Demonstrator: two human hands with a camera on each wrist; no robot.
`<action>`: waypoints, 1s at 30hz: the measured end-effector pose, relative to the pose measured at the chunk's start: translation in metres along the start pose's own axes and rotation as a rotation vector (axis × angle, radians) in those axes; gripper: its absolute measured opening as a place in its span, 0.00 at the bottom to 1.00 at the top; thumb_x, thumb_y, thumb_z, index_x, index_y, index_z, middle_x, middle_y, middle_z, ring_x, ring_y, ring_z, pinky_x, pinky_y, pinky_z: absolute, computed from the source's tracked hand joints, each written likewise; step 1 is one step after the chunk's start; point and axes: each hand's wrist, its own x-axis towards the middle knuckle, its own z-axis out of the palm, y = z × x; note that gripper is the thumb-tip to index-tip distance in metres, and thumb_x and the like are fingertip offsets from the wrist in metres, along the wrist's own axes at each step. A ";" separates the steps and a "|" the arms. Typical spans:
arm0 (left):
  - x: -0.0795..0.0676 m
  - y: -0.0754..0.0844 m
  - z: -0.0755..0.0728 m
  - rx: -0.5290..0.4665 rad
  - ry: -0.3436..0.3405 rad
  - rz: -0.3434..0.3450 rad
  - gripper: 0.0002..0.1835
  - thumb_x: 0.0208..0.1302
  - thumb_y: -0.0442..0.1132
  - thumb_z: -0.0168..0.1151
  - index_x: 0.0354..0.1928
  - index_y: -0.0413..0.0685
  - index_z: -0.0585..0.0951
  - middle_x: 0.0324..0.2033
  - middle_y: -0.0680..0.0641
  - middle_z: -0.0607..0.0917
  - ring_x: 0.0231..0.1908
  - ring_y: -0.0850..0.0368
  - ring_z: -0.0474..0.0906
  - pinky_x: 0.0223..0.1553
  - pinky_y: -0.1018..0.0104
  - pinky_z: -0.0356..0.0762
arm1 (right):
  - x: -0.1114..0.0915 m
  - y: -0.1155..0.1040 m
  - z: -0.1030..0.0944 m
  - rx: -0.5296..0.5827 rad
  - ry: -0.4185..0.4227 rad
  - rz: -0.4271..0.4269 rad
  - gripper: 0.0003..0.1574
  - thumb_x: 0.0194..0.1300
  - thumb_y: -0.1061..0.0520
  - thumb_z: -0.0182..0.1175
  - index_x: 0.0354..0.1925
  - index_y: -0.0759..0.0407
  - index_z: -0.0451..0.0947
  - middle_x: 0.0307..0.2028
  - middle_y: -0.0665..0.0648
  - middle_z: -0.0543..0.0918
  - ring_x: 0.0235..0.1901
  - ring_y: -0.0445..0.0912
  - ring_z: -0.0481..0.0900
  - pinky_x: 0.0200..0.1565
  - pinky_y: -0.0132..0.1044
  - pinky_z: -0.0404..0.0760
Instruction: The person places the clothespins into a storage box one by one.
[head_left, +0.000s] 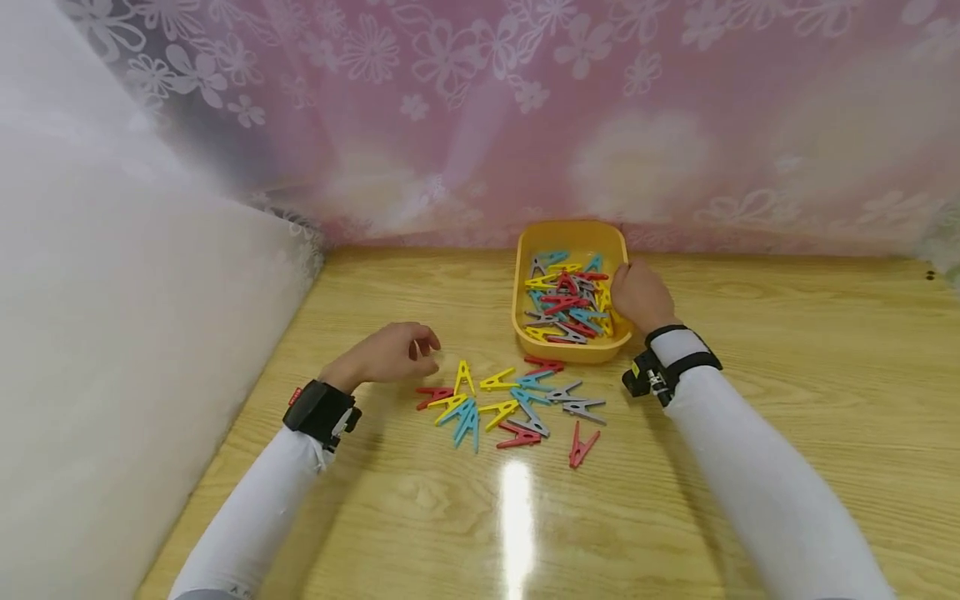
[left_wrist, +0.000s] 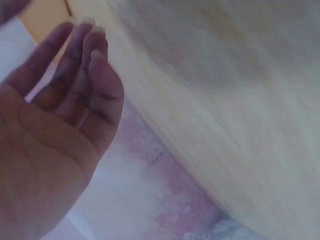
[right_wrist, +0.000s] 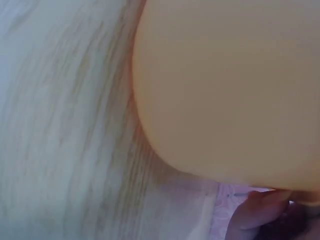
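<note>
A pink curtain (head_left: 510,142) (flower-patterned in white) hangs behind the wood-grained table (head_left: 832,350).

Right wrist view: tray (right_wrist: 225,95), fingers (right_wrist: 256,212) cut off.

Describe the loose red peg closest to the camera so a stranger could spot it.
On the wooden table, find the orange-yellow tray gripped by the right hand. Loose pegs lie scattered on its near side. The red peg sits at their near right corner, lying apart from the rest.

A yellow, rounded rectangular basket (head_left: 577,354) holds jumbled clothespins (head_left: 566,302). Loose red, yellow, blue and grey pegs (head_left: 529,396) lie scattered nearby.
</note>
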 end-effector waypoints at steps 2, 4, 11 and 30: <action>-0.009 -0.004 0.003 -0.012 -0.023 -0.006 0.20 0.58 0.45 0.68 0.49 0.43 0.79 0.38 0.48 0.79 0.36 0.54 0.74 0.38 0.60 0.72 | 0.000 0.000 -0.003 0.025 0.001 0.005 0.32 0.76 0.50 0.27 0.56 0.78 0.60 0.42 0.73 0.73 0.39 0.62 0.76 0.39 0.53 0.75; -0.017 -0.007 0.006 -0.020 -0.044 -0.028 0.22 0.54 0.46 0.71 0.49 0.43 0.79 0.38 0.48 0.79 0.36 0.53 0.74 0.39 0.59 0.72 | -0.001 0.000 -0.006 0.050 -0.005 -0.004 0.31 0.76 0.51 0.28 0.57 0.78 0.60 0.43 0.72 0.73 0.38 0.61 0.75 0.36 0.50 0.75; -0.032 -0.004 0.021 0.078 -0.015 -0.028 0.21 0.50 0.48 0.75 0.43 0.47 0.79 0.36 0.53 0.77 0.36 0.58 0.73 0.42 0.60 0.72 | -0.005 0.000 -0.015 0.133 -0.005 -0.015 0.28 0.76 0.51 0.35 0.57 0.74 0.63 0.42 0.69 0.73 0.29 0.54 0.74 0.26 0.38 0.71; -0.036 -0.005 0.031 0.165 0.092 -0.005 0.12 0.54 0.44 0.71 0.35 0.47 0.81 0.29 0.53 0.77 0.28 0.61 0.71 0.34 0.64 0.72 | -0.003 0.005 -0.007 0.172 0.029 0.021 0.27 0.76 0.50 0.36 0.58 0.71 0.63 0.44 0.67 0.72 0.37 0.56 0.72 0.32 0.40 0.72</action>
